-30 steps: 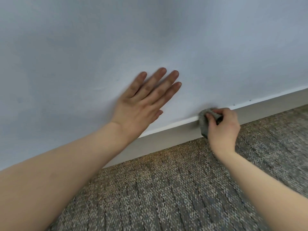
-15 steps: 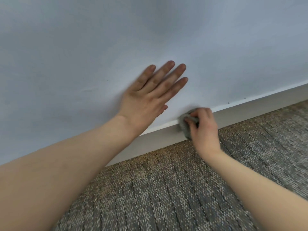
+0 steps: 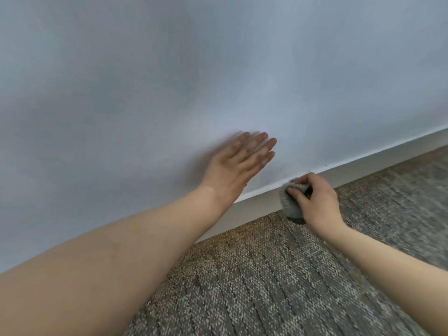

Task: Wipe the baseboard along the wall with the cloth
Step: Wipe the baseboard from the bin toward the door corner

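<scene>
Because the small grey bunched cloth [image 3: 289, 209] is soft, light and limp, it should mould to edges and is best held wadded, as the right hand [image 3: 317, 204] holds it now, fingers [image 3: 297, 194] curled round the top of the wad. It presses against the pale flat baseboard [image 3: 257, 206], its lower end near the speckled grey-brown carpet [image 3: 266, 275]. The left hand [image 3: 232, 168] is released, held straight at the pale blue-grey wall [image 3: 169, 81]; blur hides whether it touches. No writing or brand shows.
</scene>
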